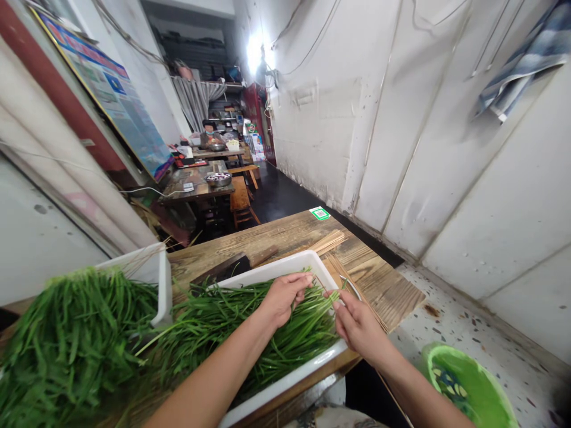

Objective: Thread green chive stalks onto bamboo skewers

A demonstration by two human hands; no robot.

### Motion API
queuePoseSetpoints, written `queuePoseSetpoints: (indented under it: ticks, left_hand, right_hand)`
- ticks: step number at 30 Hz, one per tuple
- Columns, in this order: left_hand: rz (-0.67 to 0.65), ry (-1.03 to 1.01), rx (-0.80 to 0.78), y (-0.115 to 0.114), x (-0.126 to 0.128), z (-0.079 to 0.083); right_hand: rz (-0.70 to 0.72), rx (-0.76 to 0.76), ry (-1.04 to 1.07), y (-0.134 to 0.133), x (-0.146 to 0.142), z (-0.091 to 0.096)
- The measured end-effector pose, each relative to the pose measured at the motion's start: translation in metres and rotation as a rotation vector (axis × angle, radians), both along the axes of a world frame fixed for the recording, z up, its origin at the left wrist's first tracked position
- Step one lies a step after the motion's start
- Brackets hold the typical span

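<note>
Across the lower frame runs my table [392, 291]; at lower centre, the white tray [303, 369] holds my greens [307, 336], stems rightward; more leaves [75, 315] heap over the left tray [164, 291]. The bucket [495, 380] at lower right holds bits I can't make out. My right hand [357, 324] grips stem ends [330, 295]; my left hand [285, 297] pinches what looks like a thin stick [320, 283]. Best, I think, to keep the stems level and the stick steady.
</note>
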State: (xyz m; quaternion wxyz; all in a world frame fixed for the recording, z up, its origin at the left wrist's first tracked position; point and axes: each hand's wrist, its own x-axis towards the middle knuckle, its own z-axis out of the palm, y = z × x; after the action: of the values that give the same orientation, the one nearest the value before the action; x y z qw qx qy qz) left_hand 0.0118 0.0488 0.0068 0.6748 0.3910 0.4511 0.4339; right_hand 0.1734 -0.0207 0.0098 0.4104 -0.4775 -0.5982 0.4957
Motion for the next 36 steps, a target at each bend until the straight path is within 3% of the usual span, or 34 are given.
queuePoseSetpoints:
  ticks: [8, 12, 17, 18, 22, 27, 30, 33, 36]
  left_hand:
    - [-0.032, 0.104, 0.083, -0.003, 0.0, 0.003]
    - [-0.078, 0.273, 0.229, -0.011, 0.004, 0.009]
    - [-0.365, 0.525, 0.521, -0.013, -0.002, 0.021]
    - [-0.358, 0.582, 0.548, -0.01, -0.006, 0.021]
    - [-0.115, 0.96, 0.676, 0.006, -0.019, 0.006]
    - [-0.197, 1.322, 0.745, 0.016, -0.019, -0.013]
    - [-0.146, 1.405, 0.723, 0.017, -0.023, -0.009]
    - [0.024, 1.45, 0.729, 0.018, -0.031, -0.001]
    - [0.075, 1.317, 0.779, 0.02, -0.037, 0.003]
  right_hand:
    - [0.0, -0.004, -0.003, 0.0, 0.001, -0.004]
    - [-0.016, -0.016, 0.016, 0.001, 0.001, -0.005]
    - [-0.017, -0.023, 0.058, 0.0, 0.002, -0.006]
    - [-0.015, -0.021, 0.064, 0.0, 0.003, -0.006]
    - [-0.023, -0.02, 0.062, -0.001, 0.004, -0.006]
    - [-0.016, -0.011, 0.07, -0.001, 0.005, -0.01]
    - [-0.012, -0.016, 0.072, -0.001, 0.005, -0.011]
    - [-0.011, -0.009, 0.061, -0.001, 0.006, -0.011]
    - [-0.008, -0.006, 0.052, -0.001, 0.006, -0.01]
